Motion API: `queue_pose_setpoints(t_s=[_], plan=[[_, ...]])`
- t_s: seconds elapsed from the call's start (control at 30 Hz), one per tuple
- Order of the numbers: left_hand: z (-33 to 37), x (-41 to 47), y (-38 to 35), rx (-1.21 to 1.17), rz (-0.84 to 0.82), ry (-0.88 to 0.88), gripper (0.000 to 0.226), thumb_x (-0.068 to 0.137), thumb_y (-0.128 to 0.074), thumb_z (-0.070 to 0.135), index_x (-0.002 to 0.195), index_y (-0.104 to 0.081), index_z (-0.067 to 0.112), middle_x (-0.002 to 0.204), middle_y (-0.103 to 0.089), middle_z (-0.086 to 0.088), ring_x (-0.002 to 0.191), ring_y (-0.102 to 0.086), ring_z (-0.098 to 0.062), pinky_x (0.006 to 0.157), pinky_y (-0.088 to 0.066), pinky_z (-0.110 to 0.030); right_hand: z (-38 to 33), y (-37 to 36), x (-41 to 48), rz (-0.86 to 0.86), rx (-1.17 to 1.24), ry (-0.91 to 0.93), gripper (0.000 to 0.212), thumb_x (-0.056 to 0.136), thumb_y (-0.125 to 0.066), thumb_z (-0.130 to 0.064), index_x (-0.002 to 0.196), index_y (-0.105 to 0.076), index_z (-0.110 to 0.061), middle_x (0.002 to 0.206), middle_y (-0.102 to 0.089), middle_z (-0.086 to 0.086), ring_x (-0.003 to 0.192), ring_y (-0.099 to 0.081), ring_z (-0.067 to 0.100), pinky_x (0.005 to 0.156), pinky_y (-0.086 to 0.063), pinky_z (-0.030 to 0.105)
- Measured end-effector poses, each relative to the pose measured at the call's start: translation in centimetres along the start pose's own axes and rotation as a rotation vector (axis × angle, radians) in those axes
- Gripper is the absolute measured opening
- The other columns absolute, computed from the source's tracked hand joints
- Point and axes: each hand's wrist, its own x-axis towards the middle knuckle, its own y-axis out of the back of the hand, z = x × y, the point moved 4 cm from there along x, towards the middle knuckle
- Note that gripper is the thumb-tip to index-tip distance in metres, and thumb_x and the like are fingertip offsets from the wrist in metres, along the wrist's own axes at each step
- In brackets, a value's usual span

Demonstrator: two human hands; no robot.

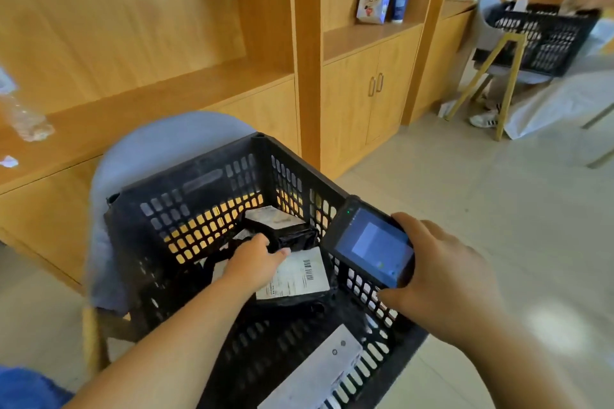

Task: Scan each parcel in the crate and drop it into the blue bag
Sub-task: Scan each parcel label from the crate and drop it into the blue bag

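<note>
Inside the crate [199, 183], near its right wall, the left hand [255, 262] curls around a labelled parcel [299, 276]; above the right rim, the right hand [442, 276] clasps the scanner [375, 242].

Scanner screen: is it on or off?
On. The scanner in the right hand shows a lit blue-grey screen with a paler window, plus a small green light.

Probably an office storeroom, built-in wooden shelving [365, 35], cupboard doors [360, 100], tiled floor [498, 209], black crate [199, 209] of labelled parcels [300, 272], second crate [545, 38] beyond.
</note>
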Motion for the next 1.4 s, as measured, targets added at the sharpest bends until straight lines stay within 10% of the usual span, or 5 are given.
queue_pose_setpoints(t_s=[0.3, 0.67, 1.4], plan=[[-0.8, 7.7, -4.1, -0.627, 0.081, 0.475, 0.081, 0.088, -0.06, 0.045, 0.148, -0.016, 0.014, 0.132, -0.048, -0.019, 0.101, -0.06, -0.037, 0.05, -0.053, -0.037, 0.7, -0.6, 5.1, 0.031, 0.002, 0.018, 0.091, 0.054, -0.07, -0.053, 0.129, -0.019, -0.04, 0.1, -0.048, -0.017, 0.079, -0.049, 0.009, 0.067, -0.047, 0.031], [-0.7, 7.0, -3.6, -1.156, -0.206, 0.633, 0.027, 0.081, -0.072, 0.019, 0.1, -0.054, 0.012, 0.103, -0.057, -0.015, 0.09, -0.056, -0.026, 0.055, -0.05, -0.032, 0.8, -0.9, 5.1, -0.002, 0.055, 0.013, 0.09, 0.055, -0.068, -0.056, 0.131, -0.021, -0.042, 0.103, -0.047, -0.019, 0.083, -0.052, 0.01, 0.071, -0.049, 0.032], [-5.9, -14.3, 8.8, -1.291, 0.124, -0.014, 0.039, 0.071, -0.074, 0.0, 0.105, -0.07, 0.019, 0.102, -0.074, -0.007, 0.092, -0.069, -0.024, 0.077, -0.053, -0.038, -4.0, 2.5, -6.7, 0.082, 0.084, 0.068, 0.093, 0.056, -0.071, -0.051, 0.134, -0.025, -0.034, 0.105, -0.048, -0.012, 0.081, -0.045, 0.011, 0.067, -0.047, 0.03]])
